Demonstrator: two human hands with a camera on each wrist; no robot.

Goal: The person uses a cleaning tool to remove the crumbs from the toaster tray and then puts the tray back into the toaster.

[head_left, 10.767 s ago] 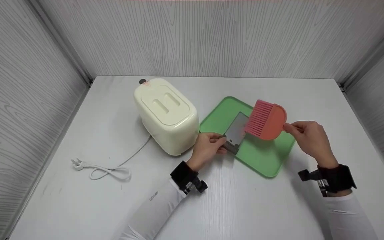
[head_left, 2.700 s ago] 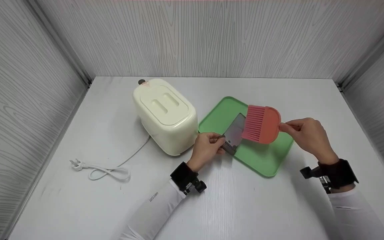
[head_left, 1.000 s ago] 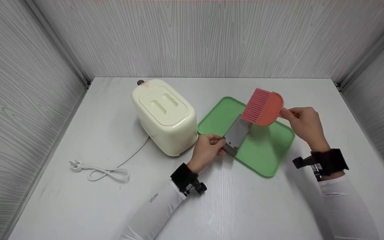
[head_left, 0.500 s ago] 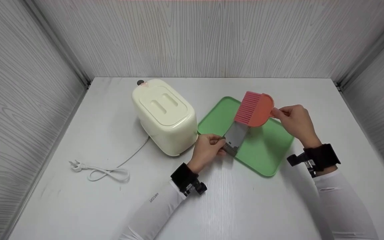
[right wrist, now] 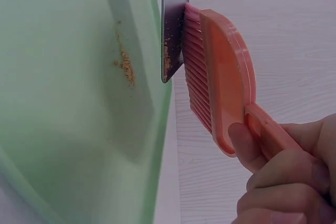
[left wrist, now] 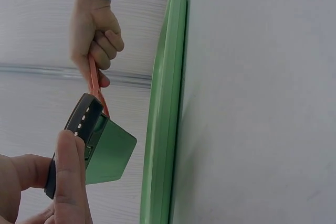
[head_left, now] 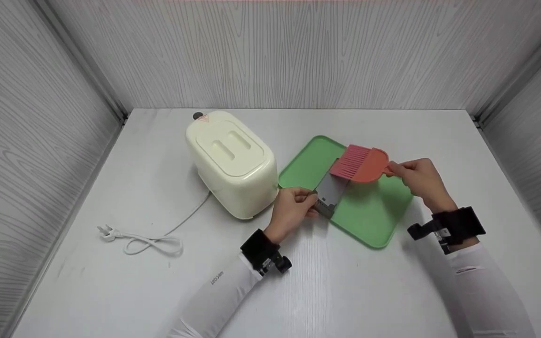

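Note:
My left hand (head_left: pixel 291 211) pinches the dark edge of a thin metal crumb tray (head_left: pixel 330 191), tilted above a green tray (head_left: pixel 369 225). An orange brush with pink bristles (head_left: pixel 367 165) is in my right hand (head_left: pixel 421 180), gripped by its short handle. In the head view the bristles overlap the far end of the crumb tray. The right wrist view has them against its metal face, near its tip. A few crumbs (right wrist: pixel 167 59) cling to that metal, and a small heap of brown crumbs (right wrist: pixel 126 67) lies on the green tray.
A cream toaster (head_left: pixel 233 164) with a lid over its top stands just left of the green tray, close to my left hand. Its white cord (head_left: pixel 153 239) lies looped on the table, ending in a plug (head_left: pixel 107 233). Grey wood-grain panels (head_left: pixel 270 56) enclose the table.
The brush has stayed in my right hand, shifting about over the crumb tray; in the last half second it came down nearer to me. My left hand and the crumb tray have barely moved.

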